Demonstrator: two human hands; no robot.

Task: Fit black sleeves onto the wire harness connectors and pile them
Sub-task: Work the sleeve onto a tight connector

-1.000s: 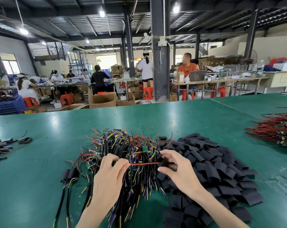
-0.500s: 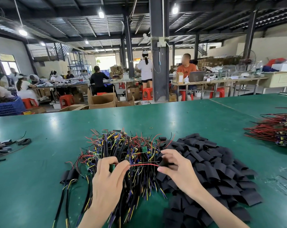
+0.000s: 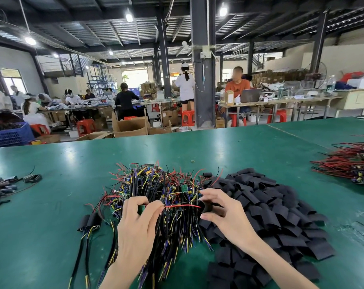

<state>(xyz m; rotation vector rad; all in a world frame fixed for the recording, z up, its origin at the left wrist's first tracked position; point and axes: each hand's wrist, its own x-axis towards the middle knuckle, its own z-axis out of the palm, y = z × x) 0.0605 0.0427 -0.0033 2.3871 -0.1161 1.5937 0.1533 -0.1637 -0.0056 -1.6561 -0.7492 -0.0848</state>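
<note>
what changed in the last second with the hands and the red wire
Very little. The right hand has turned the sleeve so its mouth shows more; the red wire tip still sits at that mouth. The left hand still pinches the wire's other end. Wire pile, sleeve pile and table are unchanged.
</note>
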